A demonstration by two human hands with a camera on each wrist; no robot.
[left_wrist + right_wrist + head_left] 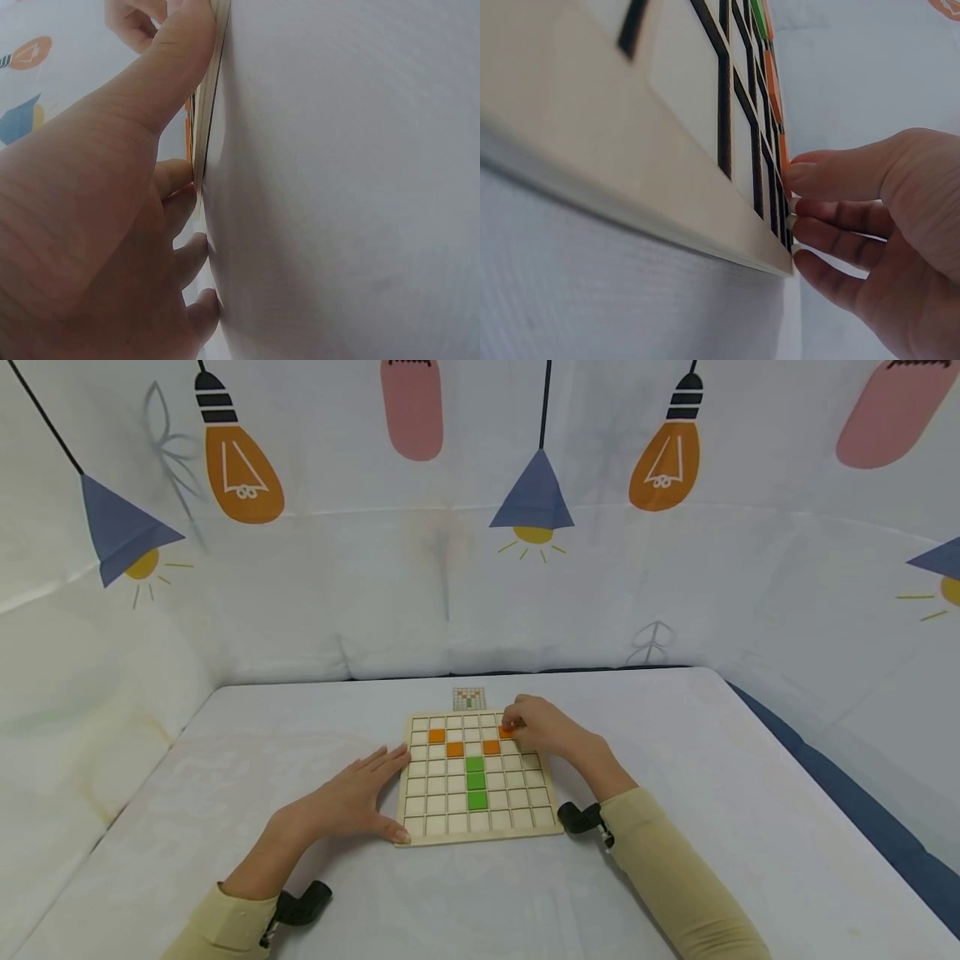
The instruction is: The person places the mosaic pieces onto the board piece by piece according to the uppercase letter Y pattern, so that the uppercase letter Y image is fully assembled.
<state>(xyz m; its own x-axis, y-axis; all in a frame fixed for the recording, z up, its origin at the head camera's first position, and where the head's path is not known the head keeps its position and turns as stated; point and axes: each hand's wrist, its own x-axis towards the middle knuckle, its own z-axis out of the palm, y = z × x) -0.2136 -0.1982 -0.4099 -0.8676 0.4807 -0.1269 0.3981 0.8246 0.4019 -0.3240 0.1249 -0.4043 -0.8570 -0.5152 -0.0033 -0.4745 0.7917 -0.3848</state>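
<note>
A wooden grid board lies on the table, its square cells mostly filled with pale tiles. Three green tiles form a column in the middle. Orange tiles sit in the upper rows, among them a left one and an inner right one. My left hand is spread along the board's left edge, thumb at the near corner and fingertips against the side. With curled fingers my right hand pinches an orange tile at the upper right of the grid; the fingers partly cover it.
A small picture card with a similar grid pattern lies just beyond the board. White cloth covers the table. Behind it hangs a white curtain printed with lamps and bulbs. Black wrist cameras sit at both sleeves.
</note>
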